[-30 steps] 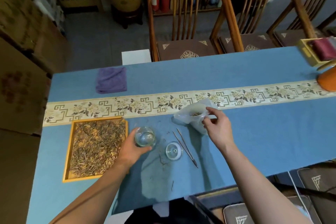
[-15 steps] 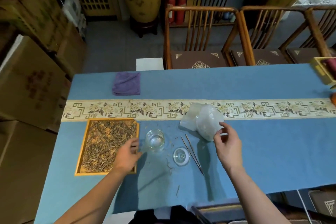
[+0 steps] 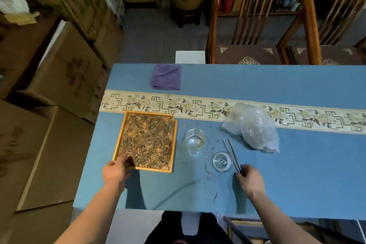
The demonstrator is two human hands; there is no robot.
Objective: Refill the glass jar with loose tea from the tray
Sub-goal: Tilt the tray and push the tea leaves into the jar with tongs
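A square wooden tray (image 3: pixel 174 140) full of loose tea lies on the blue table. My left hand (image 3: pixel 115 171) grips its near left corner. Right of the tray stands the open glass jar (image 3: pixel 194 140), upright and see-through. Its glass lid (image 3: pixel 222 161) lies a little nearer to me. Thin tweezers (image 3: pixel 231 151) lie beside the lid, and my right hand (image 3: pixel 250 179) pinches their near end. Scattered tea leaves (image 3: pixel 208 172) lie on the cloth between the hands.
A crumpled clear plastic bag (image 3: pixel 257 128) lies right of the jar on the patterned runner (image 3: pixel 178 103). A folded purple cloth (image 3: pixel 166 77) sits at the far edge. Wooden chairs (image 3: pixel 255 25) stand behind the table, cardboard boxes (image 3: pixel 59 77) to its left.
My left hand has left the jar and moved to the tray's near corner. My right hand has let go of the plastic bag and come down onto the tweezers.
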